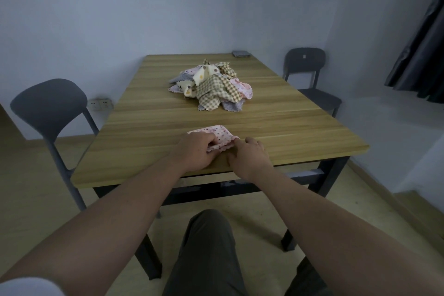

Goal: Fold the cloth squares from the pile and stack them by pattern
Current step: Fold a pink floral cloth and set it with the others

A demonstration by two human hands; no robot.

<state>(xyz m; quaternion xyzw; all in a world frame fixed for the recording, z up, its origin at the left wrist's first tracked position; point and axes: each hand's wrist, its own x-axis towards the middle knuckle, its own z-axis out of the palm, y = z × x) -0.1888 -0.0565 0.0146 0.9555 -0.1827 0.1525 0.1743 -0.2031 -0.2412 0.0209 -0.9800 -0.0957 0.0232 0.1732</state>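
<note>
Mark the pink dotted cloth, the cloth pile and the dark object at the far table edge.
pink dotted cloth (220,133): head view, flat far part.
cloth pile (212,89): head view, checked cloth at middle.
dark flat object (241,53): head view, top face.

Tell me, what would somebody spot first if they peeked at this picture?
The jumbled pile of cloth squares in the middle of the wooden table catches the eye first, with checks, dots and pink all mixed together. Close to the table's near edge, the left hand grips a pink dotted cloth while the right hand touches its edge.
</note>
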